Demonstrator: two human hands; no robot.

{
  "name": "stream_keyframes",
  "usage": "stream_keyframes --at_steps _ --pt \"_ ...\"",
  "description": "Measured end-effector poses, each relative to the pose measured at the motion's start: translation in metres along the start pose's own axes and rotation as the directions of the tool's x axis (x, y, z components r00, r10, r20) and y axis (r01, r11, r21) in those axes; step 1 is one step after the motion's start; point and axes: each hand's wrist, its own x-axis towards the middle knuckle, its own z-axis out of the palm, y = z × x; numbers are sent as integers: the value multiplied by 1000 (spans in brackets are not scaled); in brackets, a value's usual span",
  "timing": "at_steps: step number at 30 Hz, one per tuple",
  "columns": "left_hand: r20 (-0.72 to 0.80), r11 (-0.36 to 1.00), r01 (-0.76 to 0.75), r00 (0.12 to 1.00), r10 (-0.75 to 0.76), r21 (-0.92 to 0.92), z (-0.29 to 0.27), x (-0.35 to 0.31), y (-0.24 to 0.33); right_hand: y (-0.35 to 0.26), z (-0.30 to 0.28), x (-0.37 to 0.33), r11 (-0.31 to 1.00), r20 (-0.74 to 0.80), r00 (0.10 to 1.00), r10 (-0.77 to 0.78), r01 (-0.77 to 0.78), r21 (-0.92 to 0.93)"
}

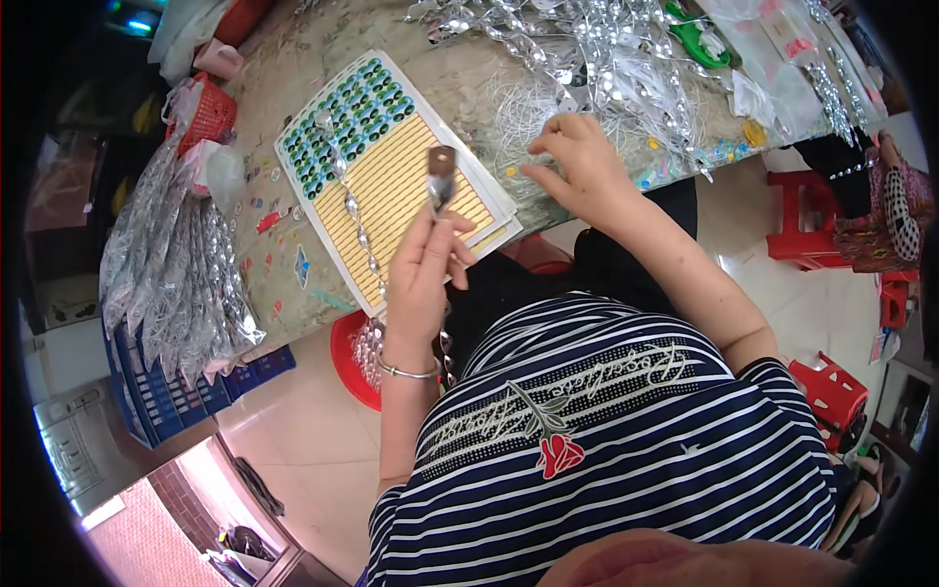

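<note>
Above a patterned sheet on the worktable, two bare hands are at work with one twisted silver piece, which ends in one brown tab. One beaded silver strand lies across the sheet; one red basket stands near the table's left end, and one round red basin sits below the front edge. Silver strands in clear wrapping hang at the left in a bunch too crowded to count.

The left hand reaches up from the lower edge, a metal bangle at its wrist, its thumb and fingers pinching the lower end of the silver piece. The right hand comes in from the right with its forearm slanting across the table edge; thumb and forefinger are spread apart beside a tangle of pale threads.

The silver piece points away from the body, shiny and twisted, slightly blurred, with a pale spot on its flat brown tab. The sheet beneath has glossy green-and-black ovals on its far part and yellow stripes on its near part.
</note>
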Motion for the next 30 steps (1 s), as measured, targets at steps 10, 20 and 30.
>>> stream_keyframes --at_steps 10,20,30 --pt "54 993 116 992 -116 4 -12 2 -18 30 29 9 993 41 997 71 -66 -96" --pt "198 1000 8 980 -7 -3 11 16 5 -33 -44 9 813 302 925 230 -353 464" --pt "149 996 -26 989 14 80 17 11 3 -35 -62 -16 693 320 935 152 -332 641"
